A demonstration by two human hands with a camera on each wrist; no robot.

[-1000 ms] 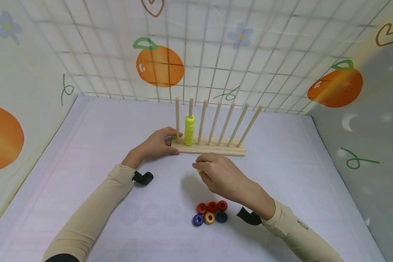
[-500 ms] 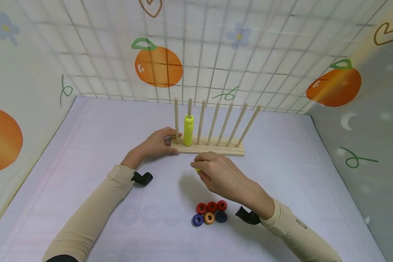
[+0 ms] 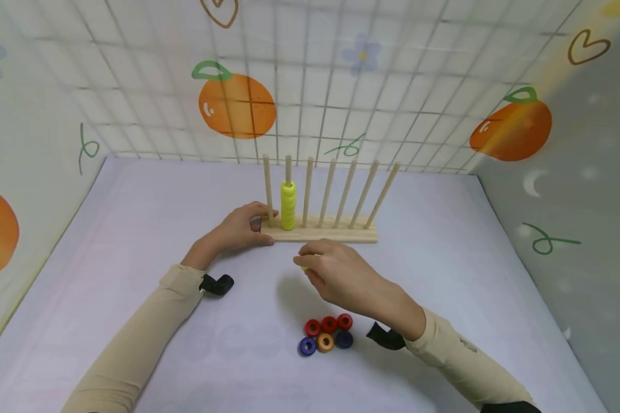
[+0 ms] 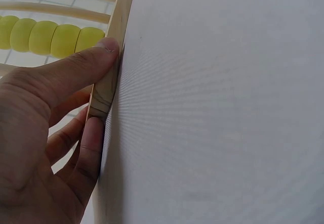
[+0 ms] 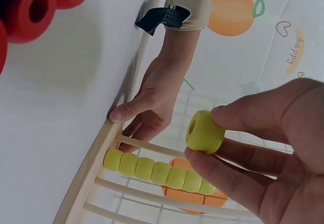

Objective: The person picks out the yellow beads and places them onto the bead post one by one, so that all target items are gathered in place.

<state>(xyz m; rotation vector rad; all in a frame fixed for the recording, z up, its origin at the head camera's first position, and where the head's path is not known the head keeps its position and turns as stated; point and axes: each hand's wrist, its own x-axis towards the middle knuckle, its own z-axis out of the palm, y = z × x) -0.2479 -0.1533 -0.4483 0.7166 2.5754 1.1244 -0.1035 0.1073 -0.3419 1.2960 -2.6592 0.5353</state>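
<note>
My left hand (image 3: 236,229) grips the left end of a wooden peg rack (image 3: 330,234), thumb along the front edge and fingers round the end, as the left wrist view also shows. Several upright pegs stand on its base. A column of yellow beads (image 3: 287,206) is threaded on the second peg from the left, whose tip sticks out above. In front of the rack, my right hand (image 3: 343,278) pinches a yellow bead (image 5: 205,132) between thumb and fingers, raised off the table. The head view shows only a sliver of that bead; its hole is visible in the right wrist view.
On the table (image 3: 212,355) nearer me lie loose beads in two rows: red beads (image 3: 328,324) behind, an orange bead (image 3: 325,342) between a blue bead (image 3: 307,346) and a dark blue bead (image 3: 344,339) in front. A patterned cloth wall (image 3: 310,86) rises behind the rack.
The whole head view has shifted slightly left. Both hands keep nearly the same place relative to the rack, and the yellow bead stays pinched in the right hand.
</note>
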